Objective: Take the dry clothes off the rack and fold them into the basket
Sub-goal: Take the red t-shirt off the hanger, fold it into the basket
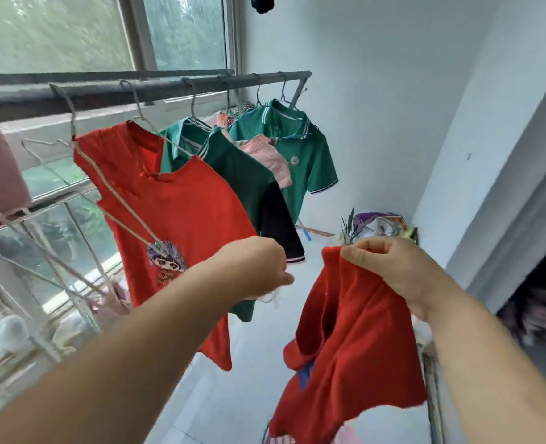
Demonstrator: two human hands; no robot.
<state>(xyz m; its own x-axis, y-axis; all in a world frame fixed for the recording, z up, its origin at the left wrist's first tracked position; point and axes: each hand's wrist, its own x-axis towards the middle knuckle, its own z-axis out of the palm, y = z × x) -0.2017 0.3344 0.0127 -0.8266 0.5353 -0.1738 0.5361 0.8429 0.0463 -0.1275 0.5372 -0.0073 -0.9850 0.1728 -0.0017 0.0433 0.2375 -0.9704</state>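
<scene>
My right hand [390, 267] pinches the red garment [355, 341] at 4 o'clock, off the rack [137, 91]. Left hand [259, 267], centre: fingers curled, contents unclear. Red dress [185, 203] hangs at 10 o'clock.

Legible text, numbers, brands, signs: none.

Marks that might carry lettering, placed relative to the rack rail [169, 88]:

1. Round badge [293, 160] on the chest of the green polo shirt [310, 161], hanging under the far end of the rail. Pale, too small and blurred to read.
2. Embroidered figure [166, 261] with a headdress, on the front of the red dress [194, 203], under the near end of the rail. A picture only; no lettering can be made out.
3. Blue patch [307, 374] on the red garment [358, 341], well below and right of the rail. Partly hidden in folds; unreadable.
</scene>
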